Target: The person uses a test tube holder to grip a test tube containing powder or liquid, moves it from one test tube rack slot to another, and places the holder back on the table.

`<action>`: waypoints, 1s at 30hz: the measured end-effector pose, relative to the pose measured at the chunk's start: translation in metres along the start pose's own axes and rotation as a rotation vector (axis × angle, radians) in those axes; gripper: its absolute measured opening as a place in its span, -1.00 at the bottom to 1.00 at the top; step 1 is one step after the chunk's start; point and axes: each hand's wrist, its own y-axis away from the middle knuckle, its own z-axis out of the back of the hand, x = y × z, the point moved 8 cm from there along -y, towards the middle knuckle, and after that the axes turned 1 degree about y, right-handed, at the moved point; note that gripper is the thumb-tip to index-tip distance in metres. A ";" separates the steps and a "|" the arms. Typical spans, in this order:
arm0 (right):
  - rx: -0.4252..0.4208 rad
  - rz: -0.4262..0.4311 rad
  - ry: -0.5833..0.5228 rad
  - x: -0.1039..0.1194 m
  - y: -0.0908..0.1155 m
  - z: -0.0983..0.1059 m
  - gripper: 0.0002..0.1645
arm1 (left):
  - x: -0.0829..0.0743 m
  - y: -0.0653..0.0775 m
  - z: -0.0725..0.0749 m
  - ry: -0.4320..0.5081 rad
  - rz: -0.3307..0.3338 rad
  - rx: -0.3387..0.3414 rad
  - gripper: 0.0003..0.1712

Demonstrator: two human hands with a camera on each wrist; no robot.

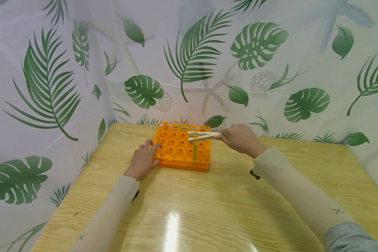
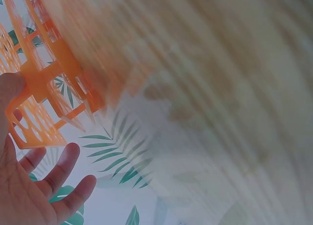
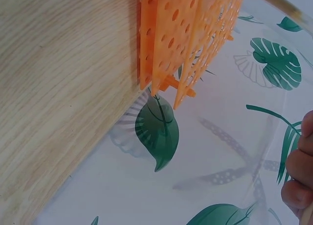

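Note:
An orange test tube rack (image 1: 173,147) with rows of round holes stands on the table. My left hand (image 1: 141,159) holds its left end between thumb and index finger; in the left wrist view the other fingers of that hand (image 2: 73,186) are loosely bent, off the rack (image 2: 41,83). A wooden test tube clamp (image 1: 204,135) is gripped in my right hand (image 1: 240,138). Its jaws are around the upper part of a test tube (image 1: 195,152) with yellow liquid, which hangs upright above the rack. The right wrist view catches only some right fingers (image 3: 298,166) and the rack's end (image 3: 171,44).
The wood-grain table (image 1: 182,203) extends in front of the rack and to both sides. Behind it and at the left hangs a white cloth (image 1: 113,87) printed with green leaves. A blurred pale surface fills much of the left wrist view.

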 end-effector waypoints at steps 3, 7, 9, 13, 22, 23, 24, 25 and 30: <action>0.010 -0.009 0.005 0.000 -0.001 0.002 -0.62 | 0.000 0.000 -0.001 0.002 0.003 0.003 -0.38; 0.031 -0.021 0.000 -0.001 -0.002 0.004 -0.61 | 0.000 0.001 -0.001 0.001 0.003 0.005 -0.38; 0.037 -0.023 -0.007 -0.002 -0.002 0.004 -0.59 | -0.001 0.001 0.000 -0.002 0.001 0.002 -0.38; 0.049 -0.033 -0.016 -0.002 -0.002 0.006 -0.56 | -0.002 0.001 0.001 0.000 0.001 -0.002 -0.38; 0.031 -0.030 -0.013 -0.003 -0.004 0.010 -0.51 | -0.002 0.002 0.003 0.022 0.017 0.001 -0.37; 0.028 -0.031 -0.014 -0.004 -0.004 0.010 -0.51 | -0.002 0.002 0.003 0.023 0.018 0.001 -0.37; 0.027 -0.032 -0.015 -0.004 -0.005 0.011 -0.51 | -0.002 0.002 0.003 0.025 0.019 0.002 -0.37; 0.026 -0.034 -0.014 -0.004 -0.005 0.011 -0.50 | -0.002 0.002 0.003 0.027 0.020 0.003 -0.38; 0.019 -0.036 -0.017 -0.005 -0.005 0.012 -0.50 | -0.002 0.002 0.004 0.026 0.020 0.005 -0.38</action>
